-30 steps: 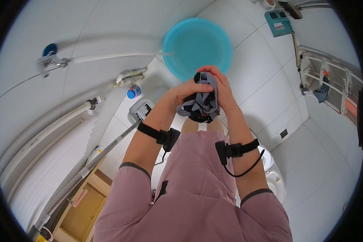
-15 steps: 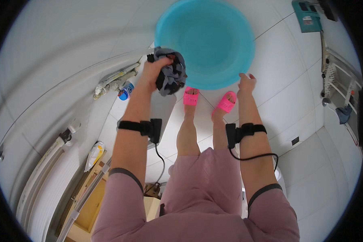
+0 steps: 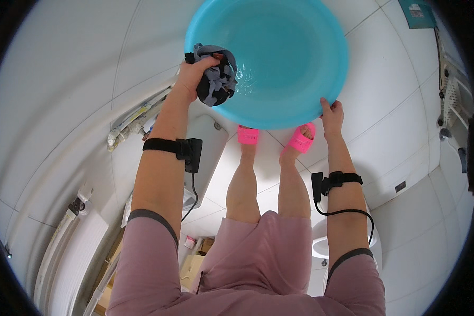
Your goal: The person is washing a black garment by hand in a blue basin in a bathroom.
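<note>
My left hand (image 3: 193, 77) is closed around a bunched grey and black cloth (image 3: 219, 79). The bundle lies over the left edge of a large round light-blue basin (image 3: 338, 52); whether these fingers also grip the rim is hidden by the cloth. Bright ripples near the bundle show water inside the basin. On the basin's near right side, my right hand (image 3: 332, 116) pinches the rim, thumb and fingers closed on it. Both forearms wear black straps with a small device and cable.
Below the basin are my feet in pink slippers (image 3: 301, 138) on white floor tiles. A white lidded fixture (image 3: 208, 139) stands by my left forearm. At the right wall are a teal dustpan-like thing (image 3: 419, 15) and a white rack (image 3: 458, 102). A white ribbed panel (image 3: 76, 253) lies at lower left.
The basin looks larger and nearer, its near rim lower in view. My left hand with the cloth has shifted left and up; my right hand has moved right. Ripples now glint in the water.
</note>
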`<state>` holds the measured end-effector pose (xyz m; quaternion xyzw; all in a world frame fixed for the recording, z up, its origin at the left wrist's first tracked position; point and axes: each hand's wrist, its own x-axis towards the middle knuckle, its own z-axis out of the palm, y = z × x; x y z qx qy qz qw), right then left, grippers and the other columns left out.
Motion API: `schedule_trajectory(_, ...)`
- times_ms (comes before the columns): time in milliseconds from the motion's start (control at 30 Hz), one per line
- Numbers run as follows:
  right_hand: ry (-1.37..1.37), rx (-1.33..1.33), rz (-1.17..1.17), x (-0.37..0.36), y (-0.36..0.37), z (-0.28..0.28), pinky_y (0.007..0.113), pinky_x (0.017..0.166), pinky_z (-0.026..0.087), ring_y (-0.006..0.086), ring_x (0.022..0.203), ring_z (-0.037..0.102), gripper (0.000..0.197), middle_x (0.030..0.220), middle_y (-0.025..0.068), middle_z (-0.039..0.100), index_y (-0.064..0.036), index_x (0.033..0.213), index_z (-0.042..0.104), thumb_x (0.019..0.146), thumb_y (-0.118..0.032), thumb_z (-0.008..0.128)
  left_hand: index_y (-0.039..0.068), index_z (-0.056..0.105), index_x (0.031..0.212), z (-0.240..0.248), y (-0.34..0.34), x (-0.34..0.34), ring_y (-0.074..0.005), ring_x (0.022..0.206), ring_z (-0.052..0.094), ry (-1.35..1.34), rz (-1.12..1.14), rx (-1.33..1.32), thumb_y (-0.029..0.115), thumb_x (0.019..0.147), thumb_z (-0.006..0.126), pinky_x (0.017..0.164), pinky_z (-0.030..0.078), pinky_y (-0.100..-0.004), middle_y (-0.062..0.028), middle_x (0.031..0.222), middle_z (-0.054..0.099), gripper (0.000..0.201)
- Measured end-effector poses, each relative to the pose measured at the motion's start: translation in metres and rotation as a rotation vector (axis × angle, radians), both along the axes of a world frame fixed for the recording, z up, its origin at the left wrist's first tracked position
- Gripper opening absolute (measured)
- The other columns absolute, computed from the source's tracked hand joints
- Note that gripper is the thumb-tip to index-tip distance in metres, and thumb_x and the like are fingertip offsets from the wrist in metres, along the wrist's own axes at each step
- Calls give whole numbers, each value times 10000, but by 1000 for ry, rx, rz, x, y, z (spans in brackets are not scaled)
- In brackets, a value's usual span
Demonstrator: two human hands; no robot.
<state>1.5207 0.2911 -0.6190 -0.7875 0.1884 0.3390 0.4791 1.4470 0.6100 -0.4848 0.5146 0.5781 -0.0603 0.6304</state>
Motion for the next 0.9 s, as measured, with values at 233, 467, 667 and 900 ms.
schedule_trajectory(233,-49,-40,27,26,-37,-10,279,599,419,155,660,510,419,748,99,540,63,916,499,718,-287,614,28,580,890,-14,-14,15,-216,737,580,-4,38,-67,147,622,641,663,484,-327,-100,839,585,300)
schedule_trajectory(467,-77,-105,62,59,-74,-6,271,632,417,159,701,506,457,792,97,546,68,988,485,733,-291,609,37,546,924,-8,-5,7,-220,733,578,-39,110,-196,174,631,631,666,484,-336,-102,831,583,334)
schedule_trajectory(667,-133,-191,148,78,-103,-5,271,633,419,152,689,507,450,760,83,552,43,985,505,741,-323,597,38,548,923,-8,-2,12,-214,711,585,10,64,-275,184,640,624,654,491,-327,-102,822,587,327)
schedule_trajectory(900,-195,-122,164,93,-126,-11,263,628,417,131,692,505,482,757,73,551,42,1031,485,758,-343,582,21,574,914,17,-7,39,-198,714,587,175,-269,-155,184,643,620,643,499,-313,-105,827,589,319)
